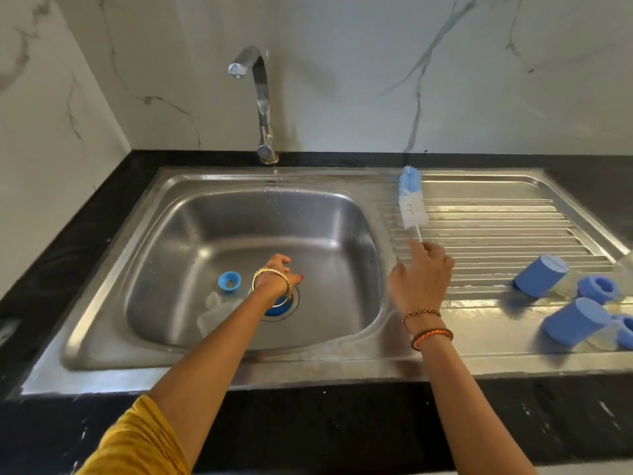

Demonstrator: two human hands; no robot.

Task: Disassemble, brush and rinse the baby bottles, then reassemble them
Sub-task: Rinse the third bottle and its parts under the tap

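Brushing step: the right hand (423, 279) grips the brush (412, 200) beside the sink (102, 337); left hand (279, 274), fingers curled, grip unclear, must fetch a bottle part.

Mustard sleeve (137, 440), gold bangles (272, 281), orange wristbands (432, 335)

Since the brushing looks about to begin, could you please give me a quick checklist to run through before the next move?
1. Brush in hand: ok, the right hand holds the bottle brush by its handle, bristles up.
2. Bottle to brush within reach: ok, a clear bottle lies in the sink.
3. Bottle gripped: not ok, the left hand is at the drain, not on it.
4. Ring off: ok, the blue ring lies apart.
5. Water running: cannot tell at the tap.
6. Blue caps out of the way: ok, on the drainboard.
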